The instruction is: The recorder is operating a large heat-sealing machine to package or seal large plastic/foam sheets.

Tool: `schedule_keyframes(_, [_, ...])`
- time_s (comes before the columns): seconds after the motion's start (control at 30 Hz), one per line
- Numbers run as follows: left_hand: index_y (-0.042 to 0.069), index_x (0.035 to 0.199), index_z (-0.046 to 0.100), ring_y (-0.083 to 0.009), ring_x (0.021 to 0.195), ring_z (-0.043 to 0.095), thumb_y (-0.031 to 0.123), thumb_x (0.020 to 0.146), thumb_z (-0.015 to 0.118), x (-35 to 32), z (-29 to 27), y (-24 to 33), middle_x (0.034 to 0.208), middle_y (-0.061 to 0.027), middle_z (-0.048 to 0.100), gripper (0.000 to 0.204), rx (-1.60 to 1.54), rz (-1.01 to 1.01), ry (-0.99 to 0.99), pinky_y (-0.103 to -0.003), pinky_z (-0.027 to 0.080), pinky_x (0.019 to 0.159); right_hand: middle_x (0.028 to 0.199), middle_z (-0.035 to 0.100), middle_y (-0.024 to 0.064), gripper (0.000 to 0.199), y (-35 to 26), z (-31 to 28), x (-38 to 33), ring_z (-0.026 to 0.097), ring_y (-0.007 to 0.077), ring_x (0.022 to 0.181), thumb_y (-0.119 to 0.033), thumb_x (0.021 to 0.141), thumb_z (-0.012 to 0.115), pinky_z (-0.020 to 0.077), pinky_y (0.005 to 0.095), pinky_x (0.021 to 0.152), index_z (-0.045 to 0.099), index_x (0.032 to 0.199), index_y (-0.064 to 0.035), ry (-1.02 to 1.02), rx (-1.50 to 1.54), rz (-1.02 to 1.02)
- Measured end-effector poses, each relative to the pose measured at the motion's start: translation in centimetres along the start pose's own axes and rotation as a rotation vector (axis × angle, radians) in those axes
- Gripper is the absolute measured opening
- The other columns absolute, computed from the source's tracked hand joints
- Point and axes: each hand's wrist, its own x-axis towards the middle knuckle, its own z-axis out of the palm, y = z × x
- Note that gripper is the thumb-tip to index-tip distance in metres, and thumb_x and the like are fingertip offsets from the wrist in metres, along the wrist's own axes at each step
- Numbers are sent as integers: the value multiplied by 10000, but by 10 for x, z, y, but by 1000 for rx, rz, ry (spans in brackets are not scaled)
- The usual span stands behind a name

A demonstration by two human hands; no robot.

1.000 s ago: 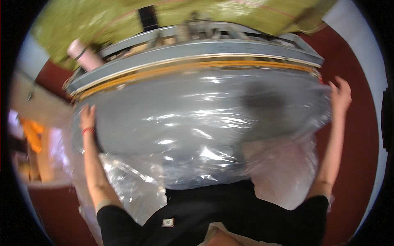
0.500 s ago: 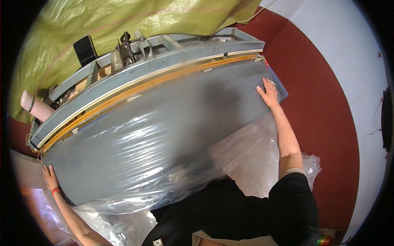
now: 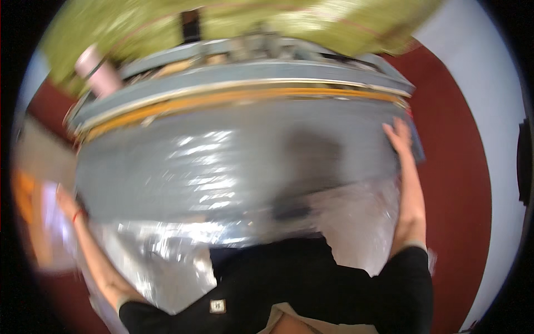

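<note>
A wide grey panel (image 3: 250,145) lies in front of me under clear plastic film (image 3: 356,217), which shines and wrinkles along its near side. At the panel's right end, my right hand (image 3: 401,136) rests with fingers stretched and thumb apart, holding nothing. My left hand (image 3: 68,201), red bracelet at the wrist, is at the left end, by the panel's edge. Its fingers point outward and are blurred; I cannot tell whether it touches the panel. An orange strip (image 3: 222,101) runs along the panel's far edge.
Behind the strip stands a grey metal frame (image 3: 250,75) with blurred fittings inside it. A pink bottle (image 3: 100,72) leans at its left, and a dark phone-like object (image 3: 191,25) stands against yellow-green sheeting (image 3: 311,25). Red floor (image 3: 456,195) and a pale wall lie to the right.
The view has turned, so the frame and panel now look more level and sit further right. My left hand has shifted from lying on the panel's left corner to beside its edge.
</note>
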Motion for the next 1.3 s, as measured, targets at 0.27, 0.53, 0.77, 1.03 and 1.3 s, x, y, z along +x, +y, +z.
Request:
schedule_keyframes(0.27, [9,1175,429,-296,1167,356,268,840,479,-244,-166,39,1226,-173,414,426,-412,-594,-27,-383,264,978,1269,354,217,549,89,29,50,351,300,1164,-356,878,403,250,350,981,338,1232,59,23,270,-319])
schedule_keyframes(0.53, [-91,1105,453,-367,1089,413,210,829,447,-517,-283,-67,1139,-263,455,409,155,-1294,136,-383,294,954,1285,318,230,596,7,35,72,339,324,1169,-388,876,398,267,342,976,296,1254,62,368,321,-430])
schedule_keyframes(0.77, [-62,789,594,-337,715,584,129,760,501,-554,-341,-72,766,-214,587,214,506,-1457,-116,-396,465,624,1318,279,203,602,-57,16,27,321,313,1187,-391,875,403,270,352,974,223,1310,-15,319,388,-548])
schedule_keyframes(1.03, [-17,862,566,-274,718,578,158,811,481,-532,-393,-161,806,-150,601,201,-56,-1561,977,-355,459,649,1272,355,196,526,-55,16,32,367,294,1155,-332,882,420,299,340,956,320,1256,25,428,417,-603])
schedule_keyframes(1.3, [11,1030,565,-84,660,510,63,845,461,-156,-373,187,715,-9,544,219,-1486,-543,-285,-210,421,606,1014,578,97,281,-301,-83,-167,537,148,943,-107,828,499,418,253,805,531,1090,-11,-386,1021,-815])
